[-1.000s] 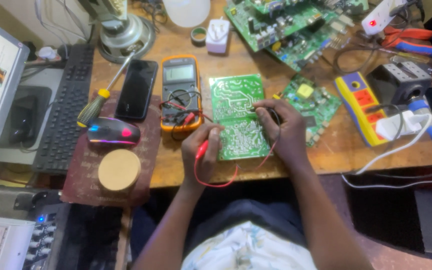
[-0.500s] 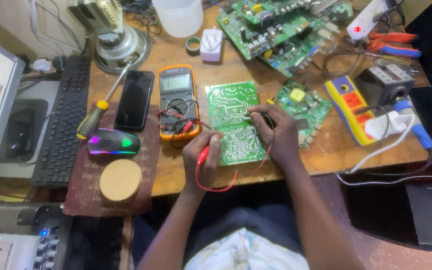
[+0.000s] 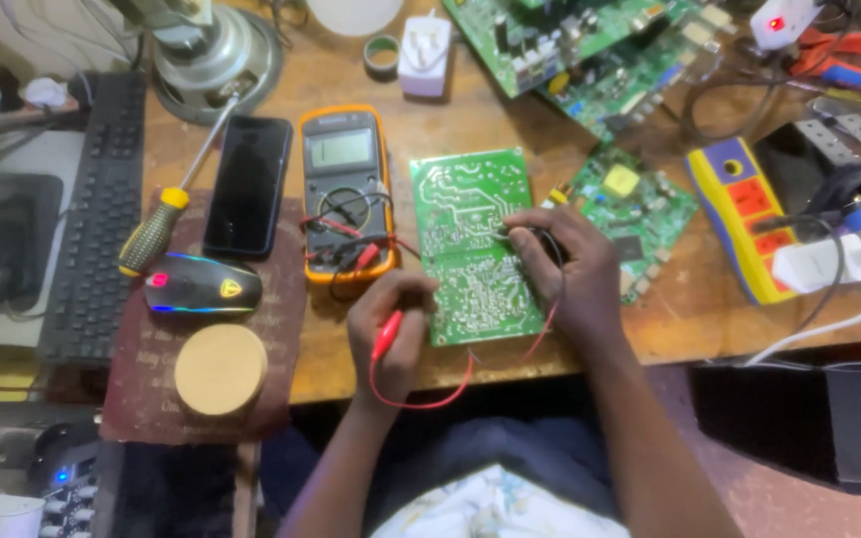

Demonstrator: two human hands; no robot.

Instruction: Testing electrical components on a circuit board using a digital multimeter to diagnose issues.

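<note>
A green circuit board (image 3: 470,234) lies solder side up on the wooden bench in front of me. My left hand (image 3: 391,324) grips a red test probe (image 3: 387,333) at the board's lower left edge; its red lead loops below the bench edge. My right hand (image 3: 565,269) pinches a black probe (image 3: 518,233) with its tip touching the middle of the board. An orange-cased multimeter (image 3: 344,189) with coiled leads sits just left of the board.
A black phone (image 3: 248,184), a yellow-handled screwdriver (image 3: 166,214), a lit mouse (image 3: 201,287) and a round wooden disc (image 3: 220,369) lie to the left. Keyboard (image 3: 97,249) at far left. More green boards (image 3: 630,194), a yellow-blue device (image 3: 744,214) and cables crowd the right.
Both hands stay on the board with the probes. The view has shifted slightly, and the right hand's probe tip has moved a little on the board.
</note>
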